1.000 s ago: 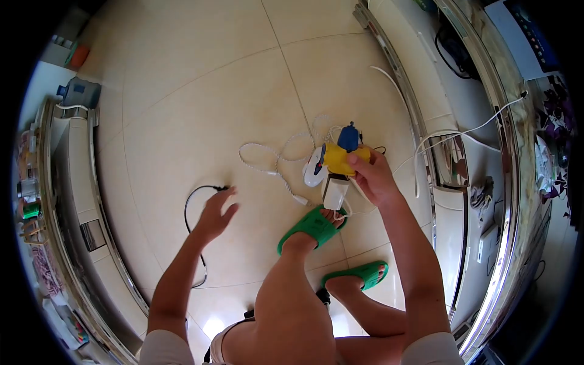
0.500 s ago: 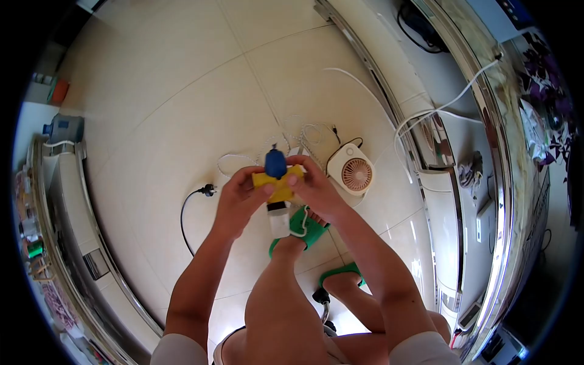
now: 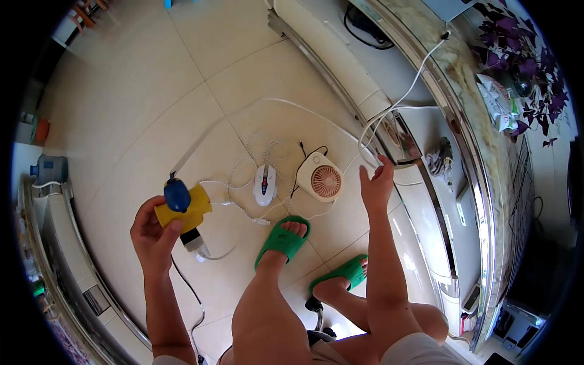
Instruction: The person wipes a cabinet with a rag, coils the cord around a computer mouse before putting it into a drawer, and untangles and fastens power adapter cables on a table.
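My left hand grips a yellow object with a rounded blue part on top and a black-and-white piece below it. A pale cable loops from the white piece. My right hand is raised at the right, fingers apart, beside a white cable; no grip on it shows. Between the hands, a white mouse lies on the floor among braided cords. Right of the mouse sits a small cream fan with a round grille.
A long white cabinet with a marble top runs along the right, bearing purple-leaved plants. Another cabinet stands at the left, near a blue water jug. Green slippers are on my feet. A black cord runs over the floor.
Both hands were on the yellow object half a second ago. My left hand has carried it left, while my right hand has let go and moved right. The view has shifted too.
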Demonstrator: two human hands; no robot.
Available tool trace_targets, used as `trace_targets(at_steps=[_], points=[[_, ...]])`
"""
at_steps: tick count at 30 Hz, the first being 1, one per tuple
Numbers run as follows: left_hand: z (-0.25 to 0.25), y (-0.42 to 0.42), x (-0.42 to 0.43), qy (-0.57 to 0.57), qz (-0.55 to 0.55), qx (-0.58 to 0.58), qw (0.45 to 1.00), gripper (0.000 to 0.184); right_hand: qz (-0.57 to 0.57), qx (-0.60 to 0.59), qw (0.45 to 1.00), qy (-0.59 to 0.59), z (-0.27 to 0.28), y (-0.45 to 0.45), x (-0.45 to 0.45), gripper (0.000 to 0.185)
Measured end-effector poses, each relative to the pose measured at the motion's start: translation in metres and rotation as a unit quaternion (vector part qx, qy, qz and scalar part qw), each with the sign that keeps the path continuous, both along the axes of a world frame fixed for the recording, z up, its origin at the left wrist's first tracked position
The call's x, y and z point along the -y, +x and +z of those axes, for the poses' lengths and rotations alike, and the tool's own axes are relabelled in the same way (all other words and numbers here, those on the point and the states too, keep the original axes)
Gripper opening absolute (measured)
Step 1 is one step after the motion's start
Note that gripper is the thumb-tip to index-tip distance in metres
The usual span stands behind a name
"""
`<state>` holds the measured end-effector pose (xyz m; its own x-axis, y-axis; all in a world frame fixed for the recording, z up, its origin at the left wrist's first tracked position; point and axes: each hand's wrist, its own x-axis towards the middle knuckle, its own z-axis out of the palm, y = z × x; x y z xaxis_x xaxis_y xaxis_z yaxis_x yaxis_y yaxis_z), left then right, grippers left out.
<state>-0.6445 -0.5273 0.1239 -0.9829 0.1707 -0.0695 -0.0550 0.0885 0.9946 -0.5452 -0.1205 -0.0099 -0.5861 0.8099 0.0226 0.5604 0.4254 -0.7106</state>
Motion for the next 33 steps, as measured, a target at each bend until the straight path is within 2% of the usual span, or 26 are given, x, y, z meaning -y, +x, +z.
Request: trace_targets(at_steps=[1, 4, 5, 6, 8, 9, 12, 13, 15, 16, 18, 20, 22, 23, 25, 26, 28, 33], points=[[-0.002, 0.002, 0.002, -0.001, 0.006, -0.007, 1.000, 0.043, 0.018, 0.040, 0.999, 0.031, -0.005, 0.004, -0.004, 0.051], [0.000, 0.009, 0.004, -0.009, 0.018, -0.001, 1.000, 0.042, 0.067, 0.078, 0.990, 0.095, -0.032, 0.014, -0.016, 0.062], [-0.002, 0.011, 0.008, -0.009, 0.021, 0.000, 1.000, 0.042, 0.069, 0.069, 0.987, 0.125, -0.041, 0.016, -0.020, 0.055], [-0.003, 0.013, 0.010, -0.009, 0.021, 0.002, 1.000, 0.042, 0.069, 0.070, 0.987, 0.125, -0.040, 0.016, -0.022, 0.055], [-0.003, 0.015, 0.017, -0.002, 0.065, 0.001, 0.998, 0.044, 0.112, 0.147, 0.967, 0.176, -0.038, 0.017, -0.029, 0.039], [-0.007, 0.015, 0.023, 0.008, 0.071, -0.009, 0.997, 0.043, 0.095, 0.142, 0.971, 0.168, -0.041, 0.016, -0.036, 0.025], [-0.011, 0.015, 0.034, 0.038, 0.115, -0.009, 0.993, 0.042, 0.063, 0.033, 0.983, 0.168, -0.047, 0.018, -0.043, 0.023], [-0.010, 0.014, 0.035, 0.038, 0.114, -0.011, 0.993, 0.041, 0.065, 0.033, 0.984, 0.163, -0.047, 0.019, -0.038, 0.023], [-0.009, 0.012, 0.031, 0.052, 0.127, -0.003, 0.990, 0.041, -0.025, -0.082, 0.989, 0.120, -0.032, 0.019, -0.016, 0.030], [-0.009, 0.011, 0.028, 0.072, 0.141, 0.005, 0.987, 0.041, -0.025, -0.083, 0.989, 0.118, -0.042, 0.022, -0.008, 0.030], [-0.009, 0.011, 0.026, 0.074, 0.144, 0.004, 0.987, 0.041, -0.048, -0.053, 0.997, -0.035, -0.069, 0.031, 0.008, 0.041], [-0.009, 0.011, 0.023, 0.082, 0.151, 0.007, 0.985, 0.041, 0.076, -0.027, 0.992, -0.099, -0.074, 0.024, 0.034, 0.066], [-0.008, 0.010, 0.022, 0.082, 0.145, 0.002, 0.986, 0.041, 0.217, 0.091, 0.972, -0.006, -0.074, 0.009, 0.044, 0.101], [-0.008, 0.010, 0.022, 0.083, 0.140, -0.003, 0.987, 0.041, 0.217, 0.091, 0.972, -0.009, -0.073, 0.004, 0.047, 0.101], [-0.009, 0.010, 0.023, 0.085, 0.135, 0.000, 0.987, 0.041, 0.252, 0.231, 0.940, 0.014, -0.070, -0.006, 0.050, 0.120], [-0.010, 0.009, 0.022, 0.089, 0.130, 0.002, 0.988, 0.041, 0.253, 0.231, 0.939, 0.015, -0.071, -0.009, 0.049, 0.120], [-0.013, 0.008, 0.020, 0.096, 0.135, 0.009, 0.986, 0.041, 0.307, 0.308, 0.899, 0.051, -0.073, -0.014, 0.047, 0.127], [-0.019, 0.003, 0.009, 0.119, 0.153, 0.037, 0.980, 0.041, 0.323, 0.325, 0.887, 0.061, -0.063, -0.014, 0.042, 0.123]])
